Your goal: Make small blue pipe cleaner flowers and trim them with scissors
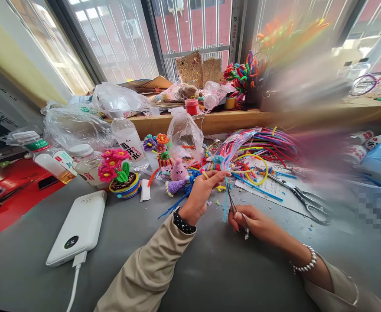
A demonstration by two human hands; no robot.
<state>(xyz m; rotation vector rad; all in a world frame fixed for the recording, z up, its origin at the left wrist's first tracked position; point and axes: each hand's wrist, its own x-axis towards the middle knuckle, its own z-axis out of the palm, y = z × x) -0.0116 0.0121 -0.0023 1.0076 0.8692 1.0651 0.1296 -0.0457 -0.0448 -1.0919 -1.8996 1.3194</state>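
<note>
My left hand (206,193) is closed in a pinch on a light blue pipe cleaner (225,206), whose end hangs down below the fingertips. In my right hand (250,221) is a small pair of scissors (232,200), its fingers closed around the handles. The blades point up and sit right beside the hanging pipe cleaner; I cannot tell whether they touch it. Behind my left hand are a purple crocheted figure (178,171) and dark blue fuzzy strands (177,206). Bundled coloured pipe cleaners (268,145) lie beyond both hands.
Large silver scissors (302,197) rest on a paper sheet at right. A white power bank (79,225) with a cable, a pink flower pot (125,186) and bottles (130,141) stand at left. A wooden ledge (157,125) runs along the back. A blur covers the upper right.
</note>
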